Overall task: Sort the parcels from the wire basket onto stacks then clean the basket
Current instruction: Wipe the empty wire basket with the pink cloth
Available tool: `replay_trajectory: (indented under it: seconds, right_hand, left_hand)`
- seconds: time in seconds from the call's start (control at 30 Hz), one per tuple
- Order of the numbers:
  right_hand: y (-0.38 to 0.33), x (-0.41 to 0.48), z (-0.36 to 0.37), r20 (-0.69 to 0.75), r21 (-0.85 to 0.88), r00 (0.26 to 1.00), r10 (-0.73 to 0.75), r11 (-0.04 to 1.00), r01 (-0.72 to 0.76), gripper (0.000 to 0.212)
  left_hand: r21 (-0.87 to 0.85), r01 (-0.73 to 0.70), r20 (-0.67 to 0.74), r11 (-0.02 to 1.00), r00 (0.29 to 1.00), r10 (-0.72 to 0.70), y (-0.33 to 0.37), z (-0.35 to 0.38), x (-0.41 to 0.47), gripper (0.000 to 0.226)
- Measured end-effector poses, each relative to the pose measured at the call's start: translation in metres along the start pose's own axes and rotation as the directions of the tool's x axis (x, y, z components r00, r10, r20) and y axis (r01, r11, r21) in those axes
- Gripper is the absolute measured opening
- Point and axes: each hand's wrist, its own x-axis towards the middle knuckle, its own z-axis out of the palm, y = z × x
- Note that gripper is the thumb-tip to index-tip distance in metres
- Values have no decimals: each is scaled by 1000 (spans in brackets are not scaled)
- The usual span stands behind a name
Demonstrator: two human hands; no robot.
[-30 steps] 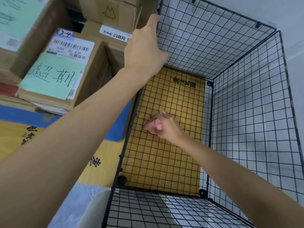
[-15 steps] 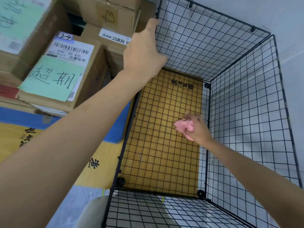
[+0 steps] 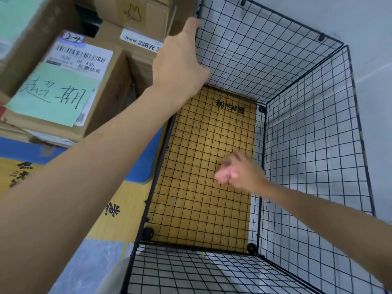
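Where the black wire basket (image 3: pixel 307 145) stands, box-shaped with square mesh, stacked cardboard boxes (image 3: pixel 106 96) with paper labels sit just beside its left wall. Left hand (image 3: pixel 180 66) grips the top rim near the far left corner. Right hand (image 3: pixel 246 175), blurred, is low inside above the bottom mesh, fingers bunched round a crumpled pink cloth (image 3: pixel 223 176).

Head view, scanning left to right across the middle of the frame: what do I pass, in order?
Green note on a cardboard box → left hand → pink cloth → right hand gripping that cloth → right wall of the basket.
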Motion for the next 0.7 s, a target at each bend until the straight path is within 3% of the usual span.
replay_trajectory:
  seconds: [0.13, 0.27, 0.5, 0.6, 0.7]
  right_hand:
    - [48, 74, -17, -273, -150, 934, 233, 948, -280, 54]
    - [60, 90, -11, -268, -70, 907, 325, 932, -355, 54]
    - [35, 5, 17, 49, 124, 967, 251, 959, -255, 91]
    - [21, -41, 26, 161, 166, 961, 225, 954, -251, 87]
    - [11, -77, 35, 266, 202, 920, 289, 916, -346, 86]
  left_hand:
    - [19, -12, -14, 1000, 1000, 12, -1, 1, 1, 70]
    - [14, -18, -20, 1000, 1000, 18, -4, 3, 3, 69]
    - [-33, -19, -26, 999, 1000, 18, -5, 2, 1, 68]
    - [-56, -6, -10, 998, 1000, 6, -4, 1, 1, 69]
    - [-49, -8, 1, 999, 1000, 8, -4, 2, 1, 71]
